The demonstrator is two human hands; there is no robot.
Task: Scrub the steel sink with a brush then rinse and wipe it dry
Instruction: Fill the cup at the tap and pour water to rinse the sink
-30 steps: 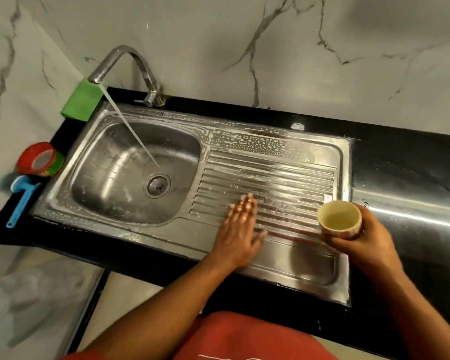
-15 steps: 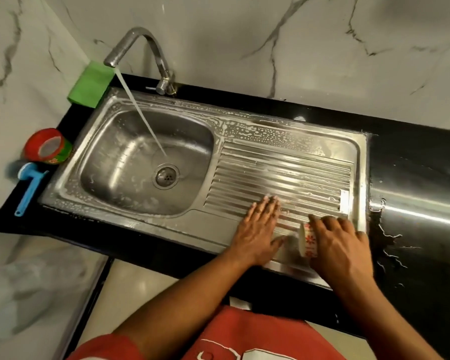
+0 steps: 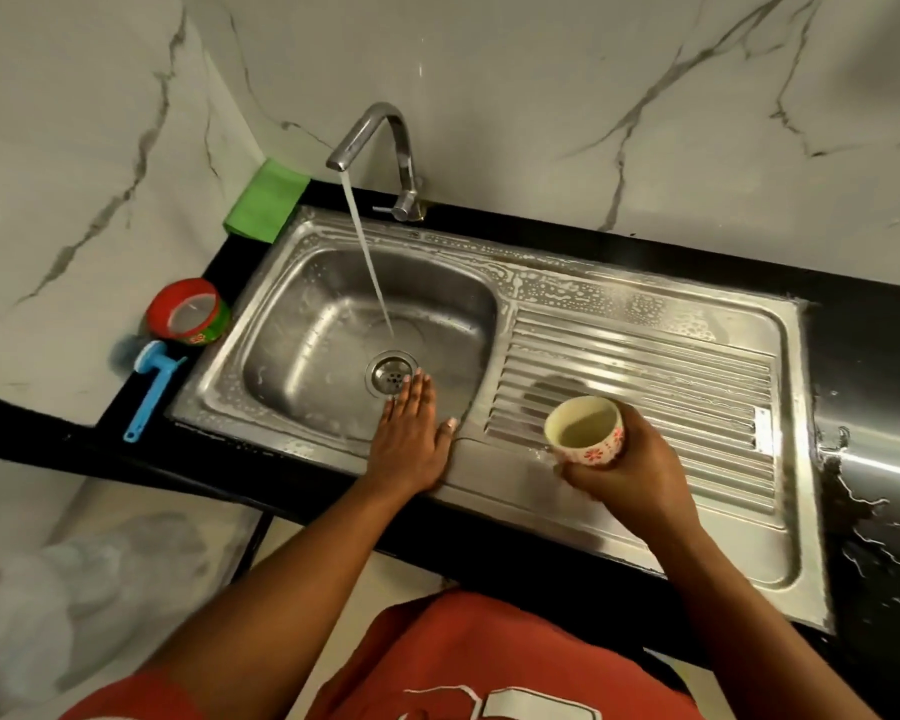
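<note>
1. Progress: scrub looks done; brush (image 3: 153, 387) lies on the black tabletop (image 3: 863, 356) left of the steel sink (image 3: 645, 537), untouched; soap suds remain along the sink's back rim & near the basin's front edge.
2. Now in rinse step, I'd judge: tap (image 3: 380, 148) runs w/ stream falling just behind the drain (image 3: 392, 374); much of the ribbed drainboard reads wet & suds-free, back rim not yet.
3. Left to do: flush remaining suds, shut tap, wipe dry; green cloth (image 3: 266, 200) sits at back-left corner, unused.
4. Left hand (image 3: 411, 439): flat, fingers straight & together, palm on the basin's front edge, fingertips reaching down toward drain; holds nothing.
5. Right hand (image 3: 630, 470): fingers wrapped round a small cup (image 3: 585, 431) held upright over drainboard; contents can't tell.
6. Red tape roll (image 3: 188, 311) sits beside brush.
</note>
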